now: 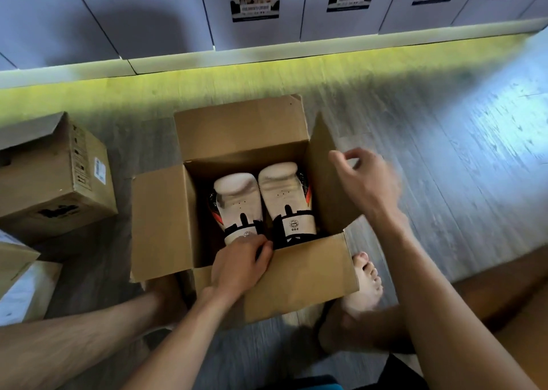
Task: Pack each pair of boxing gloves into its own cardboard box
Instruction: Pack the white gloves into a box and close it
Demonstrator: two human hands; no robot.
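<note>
Open cardboard box point(296, 274) is sitting on the floor, flaps standing out. Closed box point(56, 179) is lying well apart at its left. Pair of boxing gloves point(261, 200) is lying side by side inside, cuffs nearest. Right hand point(366, 182) is hovering by the right flap, fingers loosely curled, holding nothing. Left hand point(240, 260) is reaching over the near wall, fingers bending onto the left cuff; grip unclear.

A pair of white padded boxing gloves with black wrist straps point(281, 194) lies side by side in the open brown cardboard box point(296, 280) on the grey wood-plank floor point(444, 152), cuffs toward me. My left hand point(240, 265) reaches over the near flap, bent fingers on the left glove's cuff. My right hand point(364, 179) hovers, blurred, above the right flap, loosely curled and holding nothing.
</note>
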